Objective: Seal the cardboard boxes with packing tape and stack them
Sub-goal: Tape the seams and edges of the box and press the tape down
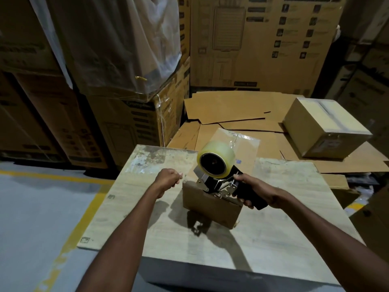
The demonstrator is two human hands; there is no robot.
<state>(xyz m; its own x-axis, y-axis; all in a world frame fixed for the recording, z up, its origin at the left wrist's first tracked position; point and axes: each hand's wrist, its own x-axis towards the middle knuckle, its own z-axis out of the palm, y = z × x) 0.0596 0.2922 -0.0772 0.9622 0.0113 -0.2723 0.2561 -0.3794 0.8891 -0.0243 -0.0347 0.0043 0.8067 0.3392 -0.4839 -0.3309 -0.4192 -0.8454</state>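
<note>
Hands: R hand (259, 191) grips the black handle of the tape dispenser (216, 165), whose metal front touches the top of the small cardboard box (210, 205), mid-surface (273, 228). L hand (168, 179) has fingers curled, just left of box; can't tell if it pinches tape. Taped box (324, 127) sits back right on flat cardboard (231, 106).

The tabletop (273, 228) is a pale, wood-grain board, scuffed and stained, with whitish patches toward its far left corner. Two small labels (85, 240) sit near its left edge. A small cardboard box (210, 209) stands on it a little right of centre, throwing a dark shadow toward the near side. Left of the tabletop the grey floor (31, 218) carries a yellow line (84, 211). Beyond it lie flattened cardboard sheets (231, 108), and a sealed cardboard box (324, 127) rests on them at the right.
</note>
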